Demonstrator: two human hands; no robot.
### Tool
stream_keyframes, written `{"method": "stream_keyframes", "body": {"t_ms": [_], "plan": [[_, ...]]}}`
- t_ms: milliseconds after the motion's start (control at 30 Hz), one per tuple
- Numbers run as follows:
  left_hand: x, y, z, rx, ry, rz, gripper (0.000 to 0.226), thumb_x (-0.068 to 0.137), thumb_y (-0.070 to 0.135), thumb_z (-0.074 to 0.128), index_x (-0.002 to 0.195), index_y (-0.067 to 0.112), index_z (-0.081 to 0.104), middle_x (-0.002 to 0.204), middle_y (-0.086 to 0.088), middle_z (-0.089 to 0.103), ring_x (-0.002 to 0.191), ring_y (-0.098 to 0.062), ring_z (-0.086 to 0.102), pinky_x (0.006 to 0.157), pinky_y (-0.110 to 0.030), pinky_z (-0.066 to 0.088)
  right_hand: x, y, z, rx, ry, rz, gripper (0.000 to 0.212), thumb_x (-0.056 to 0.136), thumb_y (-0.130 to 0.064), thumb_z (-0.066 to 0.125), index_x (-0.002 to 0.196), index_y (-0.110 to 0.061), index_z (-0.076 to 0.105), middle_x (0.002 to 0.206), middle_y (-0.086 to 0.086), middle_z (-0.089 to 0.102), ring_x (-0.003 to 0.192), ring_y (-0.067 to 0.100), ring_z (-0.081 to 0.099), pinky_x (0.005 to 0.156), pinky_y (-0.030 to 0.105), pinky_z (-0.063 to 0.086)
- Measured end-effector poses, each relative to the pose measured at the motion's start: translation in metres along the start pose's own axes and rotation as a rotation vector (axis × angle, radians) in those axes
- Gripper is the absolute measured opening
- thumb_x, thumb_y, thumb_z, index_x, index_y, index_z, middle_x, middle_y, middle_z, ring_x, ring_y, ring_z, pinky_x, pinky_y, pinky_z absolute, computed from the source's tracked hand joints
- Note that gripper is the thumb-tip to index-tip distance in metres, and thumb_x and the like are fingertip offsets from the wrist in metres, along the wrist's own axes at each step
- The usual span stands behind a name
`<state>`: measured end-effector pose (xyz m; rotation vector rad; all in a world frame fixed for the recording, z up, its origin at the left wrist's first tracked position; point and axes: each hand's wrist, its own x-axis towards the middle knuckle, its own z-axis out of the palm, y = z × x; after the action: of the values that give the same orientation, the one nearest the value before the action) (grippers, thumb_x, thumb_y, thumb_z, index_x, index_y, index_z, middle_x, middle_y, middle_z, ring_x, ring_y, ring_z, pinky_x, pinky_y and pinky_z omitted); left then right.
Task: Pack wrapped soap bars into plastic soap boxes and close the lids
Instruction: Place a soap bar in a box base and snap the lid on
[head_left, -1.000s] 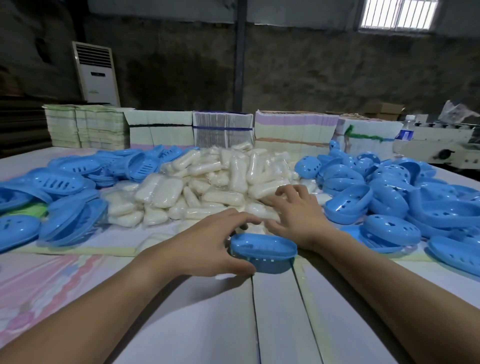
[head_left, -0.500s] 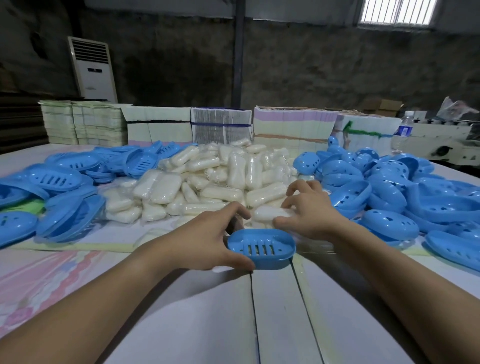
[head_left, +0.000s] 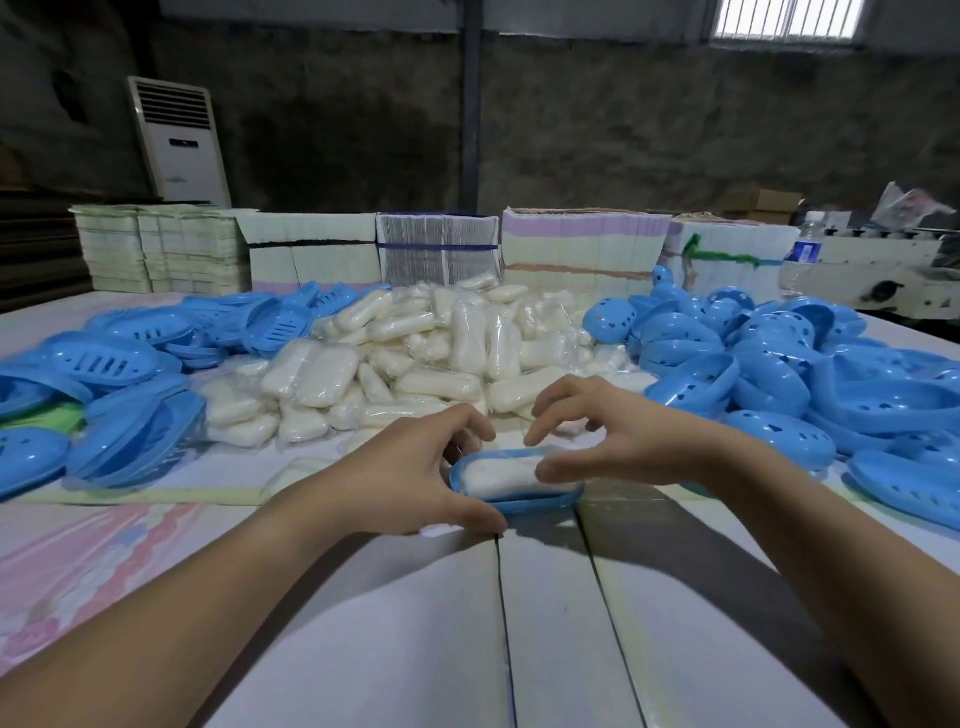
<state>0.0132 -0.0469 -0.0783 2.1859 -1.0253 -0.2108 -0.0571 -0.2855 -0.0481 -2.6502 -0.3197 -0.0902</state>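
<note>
A blue plastic soap box base (head_left: 540, 503) sits on the white table (head_left: 545, 623) in front of me. A wrapped white soap bar (head_left: 496, 478) lies in it. My left hand (head_left: 410, 473) grips the base's left end, thumb at the front rim and fingers behind it. My right hand (head_left: 618, 436) arches over the right end of the bar, its thumb on the wrapper and its fingers curled over the far side. No lid is on this box.
A heap of wrapped soap bars (head_left: 441, 364) lies just beyond my hands. Blue slotted box parts (head_left: 130, 364) pile up at left, blue holed ones (head_left: 779, 374) at right. Stacked flat cartons (head_left: 576, 244) line the far edge, with a water bottle (head_left: 802, 249).
My right hand took a soap bar from the heap and brought it back into the blue base. My left hand has kept hold of the base.
</note>
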Motion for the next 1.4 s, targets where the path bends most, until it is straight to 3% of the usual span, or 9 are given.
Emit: {"method": "stream_keyframes", "body": {"t_ms": [300, 433, 567, 700, 867, 1000, 1200, 1300, 1400], "plan": [[-0.001, 0.001, 0.002, -0.030, 0.010, -0.011, 0.065, 0.058, 0.044, 0.094, 0.110, 0.044, 0.055, 0.103, 0.016, 0.059, 0.083, -0.008, 0.060, 0.050, -0.032, 0.059, 0.004, 0.012, 0.005, 0.038, -0.002, 0.073, 0.017, 0.072, -0.048, 0.080, 0.085, -0.039, 0.074, 0.110, -0.023, 0.056, 0.103, -0.005, 0.052, 0.081, 0.015, 0.036], [-0.001, -0.001, 0.004, -0.054, 0.013, -0.013, 0.063, 0.058, 0.042, 0.093, 0.108, 0.045, 0.055, 0.102, 0.016, 0.058, 0.080, -0.003, 0.058, 0.045, -0.024, 0.052, 0.002, 0.014, -0.002, 0.033, 0.179, 0.099, 0.018, 0.075, -0.052, 0.074, 0.085, -0.037, 0.073, 0.101, -0.018, 0.062, 0.095, -0.001, 0.056, 0.074, 0.018, 0.039], [0.000, -0.001, 0.004, -0.060, 0.008, -0.013, 0.063, 0.059, 0.042, 0.093, 0.109, 0.046, 0.055, 0.101, 0.018, 0.057, 0.076, -0.001, 0.058, 0.045, -0.021, 0.050, -0.002, 0.030, -0.022, -0.290, 0.458, 0.360, 0.021, 0.086, -0.032, 0.067, 0.106, -0.027, 0.070, 0.101, -0.005, 0.065, 0.090, 0.014, 0.058, 0.078, 0.033, 0.050], [-0.001, -0.001, 0.004, -0.043, 0.003, -0.007, 0.062, 0.062, 0.042, 0.092, 0.111, 0.045, 0.054, 0.101, 0.019, 0.057, 0.072, 0.002, 0.057, 0.045, -0.020, 0.050, -0.015, 0.046, -0.040, -0.500, 0.390, 0.658, 0.030, 0.084, -0.012, 0.055, 0.109, -0.023, 0.068, 0.111, 0.004, 0.065, 0.098, 0.028, 0.056, 0.074, 0.037, 0.052], [-0.001, 0.000, 0.004, -0.036, -0.008, -0.002, 0.064, 0.064, 0.042, 0.091, 0.115, 0.046, 0.053, 0.103, 0.019, 0.056, 0.073, 0.000, 0.058, 0.045, -0.020, 0.050, -0.018, 0.053, -0.043, -0.607, 0.343, 0.729, 0.030, 0.083, -0.008, 0.054, 0.104, -0.022, 0.070, 0.101, 0.006, 0.063, 0.086, 0.028, 0.059, 0.056, 0.030, 0.040], [-0.003, 0.001, 0.003, -0.051, -0.010, -0.008, 0.065, 0.062, 0.043, 0.092, 0.113, 0.049, 0.052, 0.097, 0.026, 0.055, 0.074, -0.001, 0.058, 0.045, -0.022, 0.051, -0.014, 0.056, -0.039, -0.489, 0.339, 0.621, 0.039, 0.086, -0.004, 0.049, 0.110, -0.025, 0.071, 0.110, 0.004, 0.067, 0.092, 0.026, 0.059, 0.074, 0.037, 0.053], [-0.004, 0.002, 0.003, -0.008, -0.012, 0.004, 0.067, 0.062, 0.046, 0.091, 0.114, 0.050, 0.049, 0.105, 0.020, 0.056, 0.082, -0.004, 0.058, 0.045, -0.024, 0.053, -0.003, 0.041, -0.024, -0.234, 0.533, 0.336, 0.025, 0.092, -0.008, 0.056, 0.114, -0.016, 0.065, 0.097, -0.002, 0.061, 0.092, 0.019, 0.056, 0.080, 0.033, 0.047], [-0.004, 0.004, 0.004, -0.008, -0.003, -0.011, 0.076, 0.060, 0.048, 0.090, 0.121, 0.051, 0.044, 0.105, 0.020, 0.057, 0.082, -0.005, 0.059, 0.047, -0.028, 0.056, 0.002, 0.024, -0.016, 0.156, 0.550, 0.200, 0.015, 0.090, -0.006, 0.062, 0.098, -0.018, 0.063, 0.091, -0.004, 0.060, 0.080, 0.014, 0.055, 0.075, 0.029, 0.046], [-0.002, 0.004, 0.005, 0.029, 0.026, -0.024, 0.095, 0.060, 0.051, 0.090, 0.136, 0.047, 0.035, 0.108, 0.021, 0.056, 0.083, -0.007, 0.060, 0.045, -0.020, 0.050, 0.005, 0.009, -0.009, 0.638, 0.524, 0.105, 0.028, 0.090, 0.003, 0.059, 0.099, -0.024, 0.061, 0.079, -0.005, 0.055, 0.067, 0.009, 0.051, 0.064, 0.025, 0.047]]}}
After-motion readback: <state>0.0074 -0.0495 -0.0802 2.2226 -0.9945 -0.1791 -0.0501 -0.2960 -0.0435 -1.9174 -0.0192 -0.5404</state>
